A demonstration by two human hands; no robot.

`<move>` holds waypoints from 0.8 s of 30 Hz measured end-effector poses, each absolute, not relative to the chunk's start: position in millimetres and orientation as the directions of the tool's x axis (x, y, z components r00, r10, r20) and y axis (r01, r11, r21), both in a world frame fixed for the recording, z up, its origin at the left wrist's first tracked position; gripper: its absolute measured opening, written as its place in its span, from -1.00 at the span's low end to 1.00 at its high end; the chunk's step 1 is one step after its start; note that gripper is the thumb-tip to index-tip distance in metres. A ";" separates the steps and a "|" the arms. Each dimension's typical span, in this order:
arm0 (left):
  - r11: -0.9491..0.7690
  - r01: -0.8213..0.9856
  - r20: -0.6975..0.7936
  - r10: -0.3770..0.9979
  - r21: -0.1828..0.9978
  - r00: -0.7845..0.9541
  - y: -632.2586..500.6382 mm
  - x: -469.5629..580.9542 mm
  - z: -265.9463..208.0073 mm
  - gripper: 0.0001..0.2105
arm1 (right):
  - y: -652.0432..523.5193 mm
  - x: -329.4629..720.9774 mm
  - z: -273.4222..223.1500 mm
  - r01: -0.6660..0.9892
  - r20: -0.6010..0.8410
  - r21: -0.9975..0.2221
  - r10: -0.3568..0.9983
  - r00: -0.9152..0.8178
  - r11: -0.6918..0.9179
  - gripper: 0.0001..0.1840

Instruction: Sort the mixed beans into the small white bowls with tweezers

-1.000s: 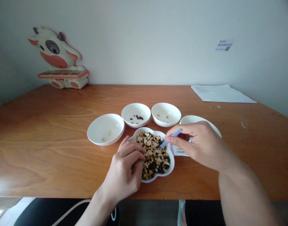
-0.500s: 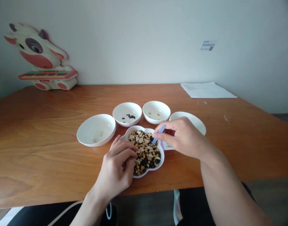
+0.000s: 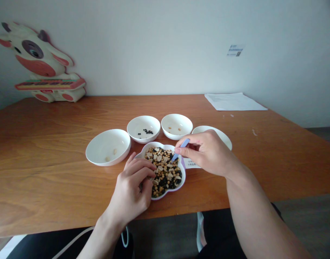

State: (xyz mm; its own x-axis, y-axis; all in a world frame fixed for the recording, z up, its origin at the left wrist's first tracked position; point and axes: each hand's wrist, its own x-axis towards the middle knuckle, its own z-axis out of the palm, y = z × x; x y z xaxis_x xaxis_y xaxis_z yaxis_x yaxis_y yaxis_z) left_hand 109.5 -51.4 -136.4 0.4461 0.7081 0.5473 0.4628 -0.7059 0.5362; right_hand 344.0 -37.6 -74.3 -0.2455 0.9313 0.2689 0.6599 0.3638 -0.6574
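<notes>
A white flower-shaped dish (image 3: 184,178) holds a mix of peanuts, small yellow beans and black beans. My left hand (image 3: 133,187) is curled over its left edge, fingertips at the rim and the mix; part of its grip is hidden. Between the thumb and fingers of my right hand (image 3: 209,154) are blue-purple tweezers (image 3: 183,144), tips down among the beans at the dish's upper right. Whether the tips pinch anything is too small to tell. Beneath my right hand, a printed paper slip (image 3: 191,163) shows beside the dish.
Behind the dish stand white bowls: one with two pale pieces (image 3: 96,147), one with black beans (image 3: 138,124), one with a few tan pieces (image 3: 177,121), and one (image 3: 217,135) partly hidden by my right hand. A cow toy (image 3: 46,68) and papers (image 3: 235,102) lie farther back.
The whole view has shifted slightly. The tweezer tips sit slightly farther left and lower within the dish. My left hand keeps its place at the dish's edge.
</notes>
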 end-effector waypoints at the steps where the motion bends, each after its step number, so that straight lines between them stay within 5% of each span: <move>1: -0.707 0.464 0.549 0.707 0.534 0.446 -51.4 110.1 -136.4 -0.79 | -37.8 344.5 -74.1 0.657 0.274 -0.660 0.931 -0.241 0.364 -0.81; 17: -0.716 0.435 0.537 0.698 0.546 0.474 -50.8 114.9 -134.4 -0.79 | -37.4 350.8 -69.5 0.624 0.489 -0.641 0.864 -0.114 0.446 -0.81; 24: -0.713 0.439 0.523 0.700 0.546 0.487 -50.6 114.0 -134.9 -0.78 | -27.0 355.7 -80.0 0.661 0.617 -0.674 0.742 0.260 0.329 -0.79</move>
State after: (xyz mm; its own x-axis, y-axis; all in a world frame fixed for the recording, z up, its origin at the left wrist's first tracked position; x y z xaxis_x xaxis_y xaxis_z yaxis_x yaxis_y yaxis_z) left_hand 114.0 -50.6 -134.9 0.4865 0.6998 0.5230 0.4393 -0.7134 0.5459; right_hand 355.7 -27.0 -80.0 0.2604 0.7423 0.6174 0.6614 0.3287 -0.6742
